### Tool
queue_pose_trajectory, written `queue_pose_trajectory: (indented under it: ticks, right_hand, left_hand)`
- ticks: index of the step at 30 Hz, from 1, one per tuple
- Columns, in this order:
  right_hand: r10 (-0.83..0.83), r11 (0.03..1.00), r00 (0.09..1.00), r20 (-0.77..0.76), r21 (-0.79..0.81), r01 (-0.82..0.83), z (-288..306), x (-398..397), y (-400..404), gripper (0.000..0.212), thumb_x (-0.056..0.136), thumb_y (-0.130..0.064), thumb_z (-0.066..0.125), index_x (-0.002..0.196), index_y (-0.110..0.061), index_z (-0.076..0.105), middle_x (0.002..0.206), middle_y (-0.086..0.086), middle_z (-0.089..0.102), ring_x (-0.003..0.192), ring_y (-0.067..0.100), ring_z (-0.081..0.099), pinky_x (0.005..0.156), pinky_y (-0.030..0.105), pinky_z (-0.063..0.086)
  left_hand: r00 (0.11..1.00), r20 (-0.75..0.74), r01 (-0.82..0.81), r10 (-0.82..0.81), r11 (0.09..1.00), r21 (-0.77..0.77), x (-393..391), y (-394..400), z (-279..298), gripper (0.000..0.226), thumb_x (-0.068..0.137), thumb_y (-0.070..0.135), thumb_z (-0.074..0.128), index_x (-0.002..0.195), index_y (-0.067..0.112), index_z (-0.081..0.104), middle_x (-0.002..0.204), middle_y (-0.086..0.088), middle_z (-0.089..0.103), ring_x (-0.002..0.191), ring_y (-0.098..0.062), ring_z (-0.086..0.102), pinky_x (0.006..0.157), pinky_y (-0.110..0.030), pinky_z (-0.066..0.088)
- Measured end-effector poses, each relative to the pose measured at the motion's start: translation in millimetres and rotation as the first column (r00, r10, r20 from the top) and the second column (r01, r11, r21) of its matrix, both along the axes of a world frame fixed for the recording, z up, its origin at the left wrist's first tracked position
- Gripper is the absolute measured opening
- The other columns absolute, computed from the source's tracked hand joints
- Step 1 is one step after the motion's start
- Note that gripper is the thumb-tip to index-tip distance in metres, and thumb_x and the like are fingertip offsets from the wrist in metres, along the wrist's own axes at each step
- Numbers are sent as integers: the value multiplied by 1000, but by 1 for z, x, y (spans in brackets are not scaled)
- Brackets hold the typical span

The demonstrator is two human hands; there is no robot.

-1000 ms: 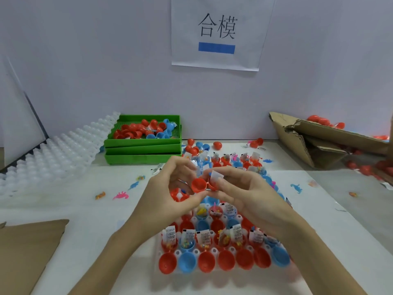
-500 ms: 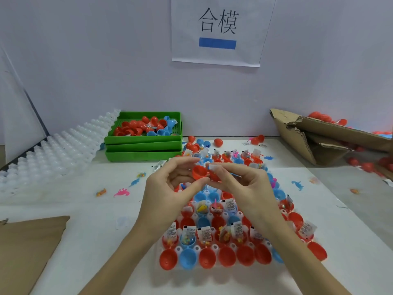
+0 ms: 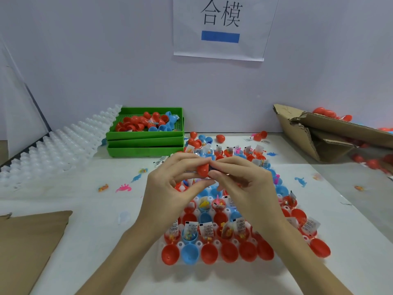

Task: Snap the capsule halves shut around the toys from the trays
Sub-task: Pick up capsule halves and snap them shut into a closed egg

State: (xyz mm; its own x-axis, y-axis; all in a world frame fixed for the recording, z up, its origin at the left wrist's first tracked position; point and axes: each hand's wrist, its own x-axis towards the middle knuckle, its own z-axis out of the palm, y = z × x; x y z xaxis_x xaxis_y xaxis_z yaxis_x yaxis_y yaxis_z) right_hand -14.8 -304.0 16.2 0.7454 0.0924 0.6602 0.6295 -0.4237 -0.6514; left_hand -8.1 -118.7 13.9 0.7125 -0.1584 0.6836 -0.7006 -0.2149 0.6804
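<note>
Straight under the grip, the capsule tray (image 3: 214, 250) is packed with filled halves. Bare table (image 3: 102, 209) is left open off to its left; behind it, green trays (image 3: 144, 143) block things.

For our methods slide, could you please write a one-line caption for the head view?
Both hands, left hand and right hand, pinch a red capsule above the filled tray.

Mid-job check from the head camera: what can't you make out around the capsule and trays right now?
- Red capsule: the left hand and right hand cover its seam, so closure and contents are hidden.
- Tray centre cells: hidden behind both hands.
- Cardboard box: cut off by the right edge.
- Toy labels: too small to read.
</note>
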Motion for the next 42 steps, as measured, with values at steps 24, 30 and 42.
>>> queue_pose_trajectory:
  ticks: [24,30,42]
  right_hand:
    - [221,936,960,-171,315,-160,10,-5,3,40,93,-14,70,131,-13,57,112,1,72,101,21,73,84,27,60]
    - [132,931,968,-213,362,-47,5,-5,3,21,92,-19,71,108,-7,75,92,0,79,89,11,76,79,17,57]
    - [137,933,968,-212,357,-54,3,-6,8,18,93,-20,69,107,-10,75,93,-5,78,89,8,75,78,15,57]
  left_hand:
    - [949,-243,141,-201,960,-244,2,1,3,32,89,3,78,119,16,76,113,6,79,107,-13,75,88,-19,58]
    - [991,-130,-9,-3,996,-88,-3,-8,-5,36,93,9,75,127,20,74,116,12,77,105,-8,75,88,-22,61]
    - [996,-76,-48,43,997,-66,-3,-11,-6,21,92,7,76,108,20,73,105,15,77,97,-6,76,83,-19,60]
